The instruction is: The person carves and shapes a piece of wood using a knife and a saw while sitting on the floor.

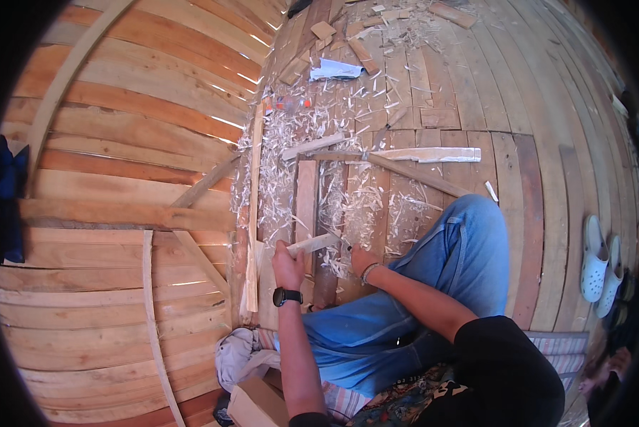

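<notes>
Between the two hands, just in front of the bent knee in blue jeans [462,249], lies a short pale wood strip [314,243]. Its long axis runs left to right and tilts slightly upward toward the right. The left hand [287,262] grips the left end of the strip, its fingers closed around the wood. The right hand [363,260] sits just beside the right end of the strip, with its fingers curled shut; a tool may be held there, but the view does not show it clearly. Both hands are close to the strip; only the left hand is plainly in contact with it. A black wristwatch [287,296] is worn on the left wrist. Ahead of the strip, pale wood shavings [362,206] cover the plank floor [476,107], and a short upright board [306,196] lies among them. Farther ahead of the strip lies a long pale slat [426,154]. Left of the strip, a thin batten [254,206] stands on end against the plank wall [120,142]. Far right of the strip, a pair of white clogs [600,263] rests on the floor.
</notes>
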Demonstrator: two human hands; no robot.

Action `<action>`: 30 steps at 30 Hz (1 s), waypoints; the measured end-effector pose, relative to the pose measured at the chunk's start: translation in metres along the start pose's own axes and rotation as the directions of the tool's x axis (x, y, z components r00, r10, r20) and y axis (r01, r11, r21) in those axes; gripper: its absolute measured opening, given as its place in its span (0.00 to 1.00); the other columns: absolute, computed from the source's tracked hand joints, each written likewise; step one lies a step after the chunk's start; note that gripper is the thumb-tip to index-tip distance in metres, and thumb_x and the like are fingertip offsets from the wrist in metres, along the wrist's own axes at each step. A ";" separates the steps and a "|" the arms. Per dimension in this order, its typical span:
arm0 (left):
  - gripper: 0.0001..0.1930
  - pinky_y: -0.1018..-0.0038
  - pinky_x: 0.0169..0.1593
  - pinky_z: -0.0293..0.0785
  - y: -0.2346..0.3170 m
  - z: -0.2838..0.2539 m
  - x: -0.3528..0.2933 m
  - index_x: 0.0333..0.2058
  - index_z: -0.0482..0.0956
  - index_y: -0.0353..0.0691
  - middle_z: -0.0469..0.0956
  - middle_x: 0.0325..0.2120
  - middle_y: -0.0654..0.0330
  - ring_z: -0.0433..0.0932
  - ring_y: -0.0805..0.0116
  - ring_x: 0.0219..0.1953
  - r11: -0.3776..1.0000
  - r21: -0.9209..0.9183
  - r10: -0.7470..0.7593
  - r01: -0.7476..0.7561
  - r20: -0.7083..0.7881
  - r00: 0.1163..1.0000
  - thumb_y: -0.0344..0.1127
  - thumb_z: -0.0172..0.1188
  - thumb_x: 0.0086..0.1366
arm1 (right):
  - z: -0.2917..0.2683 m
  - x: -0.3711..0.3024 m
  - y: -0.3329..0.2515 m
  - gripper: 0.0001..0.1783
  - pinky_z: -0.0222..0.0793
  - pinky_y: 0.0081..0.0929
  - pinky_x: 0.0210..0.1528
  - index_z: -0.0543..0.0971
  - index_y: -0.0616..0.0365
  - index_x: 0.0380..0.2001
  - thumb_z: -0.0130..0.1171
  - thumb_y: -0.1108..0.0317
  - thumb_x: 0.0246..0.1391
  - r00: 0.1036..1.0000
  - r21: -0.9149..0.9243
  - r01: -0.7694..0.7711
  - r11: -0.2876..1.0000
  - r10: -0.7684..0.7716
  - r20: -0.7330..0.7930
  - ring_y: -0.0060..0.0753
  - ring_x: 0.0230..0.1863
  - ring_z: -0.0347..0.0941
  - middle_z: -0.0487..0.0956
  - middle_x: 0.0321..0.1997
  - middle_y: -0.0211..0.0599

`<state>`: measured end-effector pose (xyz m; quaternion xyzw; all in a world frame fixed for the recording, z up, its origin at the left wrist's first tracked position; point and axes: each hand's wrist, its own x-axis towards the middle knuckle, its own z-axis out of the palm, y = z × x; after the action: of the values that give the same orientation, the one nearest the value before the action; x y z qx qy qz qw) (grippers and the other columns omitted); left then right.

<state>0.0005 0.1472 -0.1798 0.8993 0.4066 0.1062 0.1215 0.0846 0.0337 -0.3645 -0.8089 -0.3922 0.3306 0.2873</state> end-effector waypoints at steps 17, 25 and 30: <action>0.16 0.52 0.39 0.71 0.003 0.001 0.000 0.38 0.66 0.31 0.77 0.30 0.36 0.76 0.36 0.36 0.998 -0.039 -0.055 0.057 0.039 0.998 0.27 0.65 0.55 | -0.013 0.001 0.002 0.15 0.75 0.51 0.40 0.66 0.65 0.44 0.45 0.64 0.60 1.000 0.071 0.026 0.997 -0.025 -0.010 0.59 0.36 0.79 0.80 0.31 0.57; 0.17 0.55 0.35 0.73 0.001 0.007 0.002 0.36 0.67 0.32 0.77 0.26 0.38 0.78 0.39 0.32 0.999 0.027 0.019 -0.019 -0.005 1.000 0.29 0.66 0.54 | -0.037 -0.010 -0.002 0.14 0.73 0.53 0.45 0.66 0.68 0.44 0.40 0.67 0.62 0.999 0.163 -0.012 0.986 0.005 0.041 0.62 0.41 0.78 0.79 0.37 0.65; 0.17 0.55 0.36 0.73 -0.011 0.008 -0.004 0.37 0.67 0.32 0.77 0.27 0.38 0.78 0.39 0.34 0.999 0.044 0.015 -0.014 -0.034 0.999 0.29 0.66 0.54 | -0.085 -0.026 -0.050 0.14 0.73 0.54 0.45 0.67 0.67 0.44 0.38 0.67 0.62 0.997 0.156 0.054 0.986 -0.061 0.042 0.63 0.40 0.78 0.79 0.37 0.64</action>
<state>-0.0078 0.1501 -0.1911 0.9027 0.4043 0.1135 0.0938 0.1147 0.0211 -0.2674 -0.7645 -0.3953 0.3704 0.3495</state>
